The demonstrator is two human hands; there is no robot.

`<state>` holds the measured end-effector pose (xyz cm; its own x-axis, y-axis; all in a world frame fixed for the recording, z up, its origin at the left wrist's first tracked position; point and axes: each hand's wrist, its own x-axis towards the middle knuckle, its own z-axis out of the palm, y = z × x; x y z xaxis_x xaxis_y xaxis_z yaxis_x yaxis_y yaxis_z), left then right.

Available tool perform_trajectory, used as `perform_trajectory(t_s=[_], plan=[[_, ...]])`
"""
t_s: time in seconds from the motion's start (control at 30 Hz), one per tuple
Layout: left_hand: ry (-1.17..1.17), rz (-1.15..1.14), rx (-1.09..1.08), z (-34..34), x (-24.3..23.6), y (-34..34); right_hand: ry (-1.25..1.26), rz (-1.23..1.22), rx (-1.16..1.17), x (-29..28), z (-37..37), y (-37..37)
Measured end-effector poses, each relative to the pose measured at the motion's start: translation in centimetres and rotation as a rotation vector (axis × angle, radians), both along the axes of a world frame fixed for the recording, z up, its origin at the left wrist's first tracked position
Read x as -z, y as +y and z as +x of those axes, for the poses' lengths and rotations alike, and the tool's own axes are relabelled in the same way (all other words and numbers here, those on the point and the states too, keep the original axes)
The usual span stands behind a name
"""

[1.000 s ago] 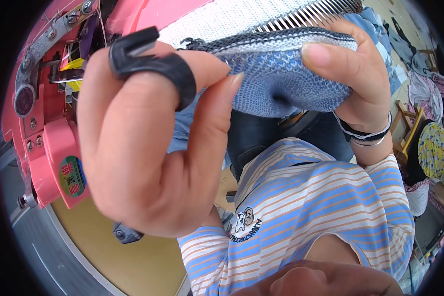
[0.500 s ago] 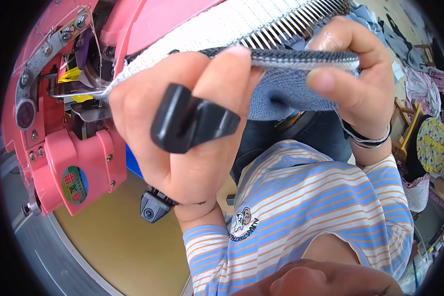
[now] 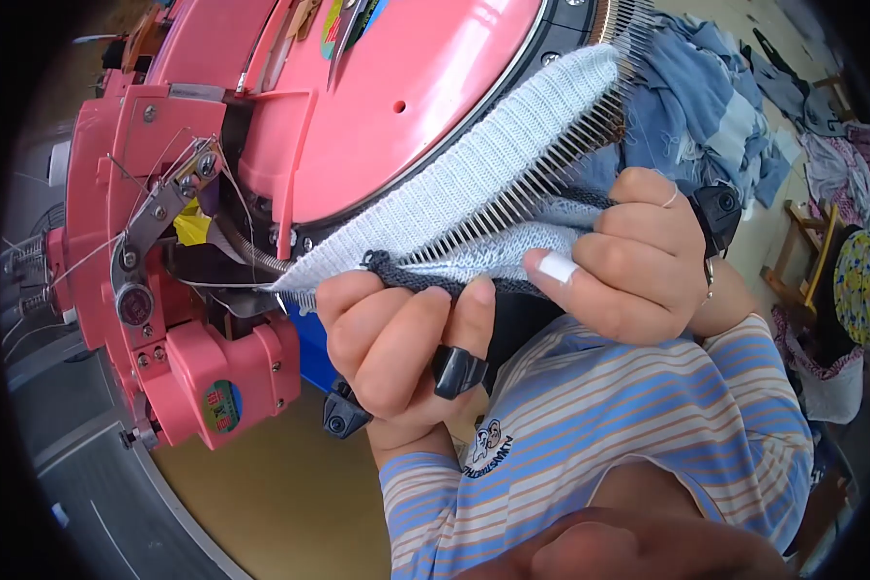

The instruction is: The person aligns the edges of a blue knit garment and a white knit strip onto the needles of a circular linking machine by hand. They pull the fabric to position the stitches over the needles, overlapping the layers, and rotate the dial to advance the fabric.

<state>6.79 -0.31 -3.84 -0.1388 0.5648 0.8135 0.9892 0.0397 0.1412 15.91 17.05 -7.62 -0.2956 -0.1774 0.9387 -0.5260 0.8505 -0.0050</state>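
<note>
Folded light-blue knit with a dark grey edge [image 3: 498,251] is gripped between both my hands, just below a curved row of metal needles [image 3: 512,203]. My left hand [image 3: 396,343] is closed on its dark edge, fingertips curled over it, and wears a black ring-like tool [image 3: 459,372]. My right hand [image 3: 628,261] is closed around the knit's right part, with a white wrap on the thumb. Along the needles lies a white ribbed knit strip [image 3: 464,150], its left tip by the pink machine's metal head [image 3: 169,198]. Parts of the folded knit are hidden by my fingers.
The pink round machine bed [image 3: 387,145] fills the upper left, with scissors [image 3: 340,48] on top. A pink motor housing [image 3: 251,377] sits below the head. Piled blue garments [image 3: 696,97] and a wooden stool [image 3: 793,261] are at the right, with more fabric beyond.
Both hands and the knit now appear lower against the needle row. My left hand has turned and moved rightward. More of the machine bed and ribbed strip is visible.
</note>
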Motion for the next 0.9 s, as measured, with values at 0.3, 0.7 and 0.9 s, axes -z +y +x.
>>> perform_trajectory(t_s=[0.3, 0.7, 0.9], plan=[[-0.023, -0.004, 0.002, 0.6, 0.5, -0.4, 0.106, 0.049, -0.027, 0.1, -0.3, 0.4], [0.465, 0.296, -0.077, -1.3, 1.6, 0.8, -0.253, -0.127, -0.061, -1.5, 0.8, 0.8], [0.012, -0.059, -0.285, 0.4, 0.1, -1.2, -0.678, -0.557, -0.435, -3.7, 0.8, 1.5]])
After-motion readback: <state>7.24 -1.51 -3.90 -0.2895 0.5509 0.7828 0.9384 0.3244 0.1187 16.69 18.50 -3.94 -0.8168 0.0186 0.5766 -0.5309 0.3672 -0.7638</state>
